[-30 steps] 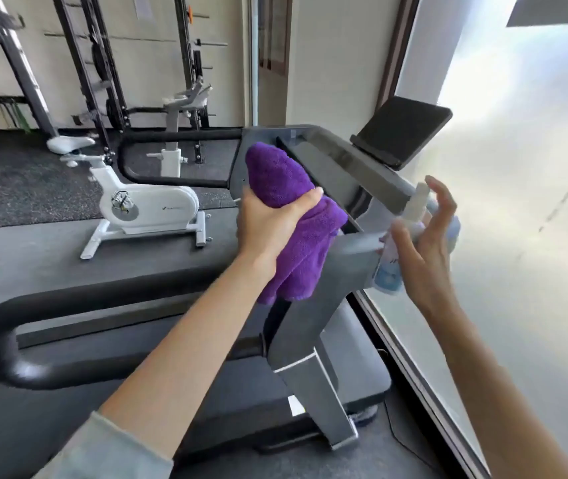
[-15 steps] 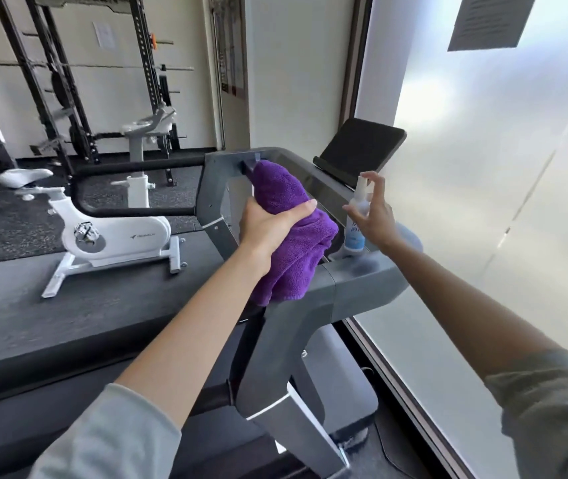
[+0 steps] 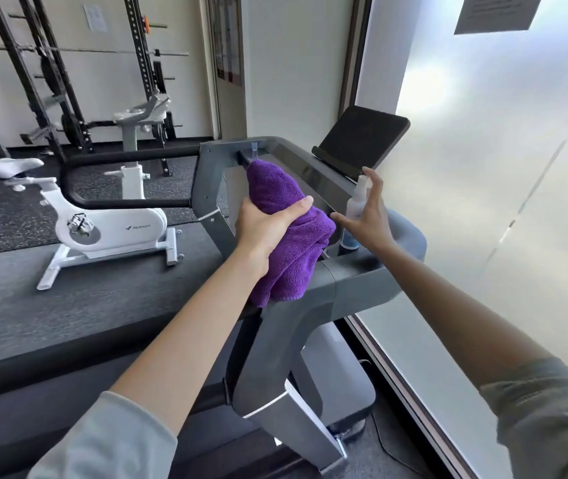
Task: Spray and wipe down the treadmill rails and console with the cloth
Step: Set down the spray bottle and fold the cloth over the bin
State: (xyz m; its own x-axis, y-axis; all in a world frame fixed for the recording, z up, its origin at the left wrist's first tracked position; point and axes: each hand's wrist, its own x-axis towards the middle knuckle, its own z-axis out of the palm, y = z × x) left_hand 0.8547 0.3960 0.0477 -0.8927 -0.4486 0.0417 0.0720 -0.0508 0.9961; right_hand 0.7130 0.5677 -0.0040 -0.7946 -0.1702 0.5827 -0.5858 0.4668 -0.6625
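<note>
While bunched thick and plush, purple cloth (image 3: 289, 236) draped over the treadmill console (image 3: 313, 181), lower folds hanging down onto the grey upright. White spray bottle (image 3: 354, 210) with a blue label, standing upright in the console's right-side recess, just below a dark tablet (image 3: 362, 141) propped on the top ledge. Black padded rail (image 3: 130, 179) looping off to the left of the console.

Dark rubber gym flooring all around, white exercise bike (image 3: 102, 226) on the left, black squat rack (image 3: 57, 70) against the pale back wall, frosted window glass (image 3: 503, 188) filling the right side, a paper notice stuck up high on it.

Left hand (image 3: 265, 224) clamped round the cloth, thumb across the top of the bundle, pressing it against the console. Right hand (image 3: 367, 219) spread wide, fingers straight and splayed beside the bottle, holding nothing; touching the bottle or just clear of it, cannot tell.
</note>
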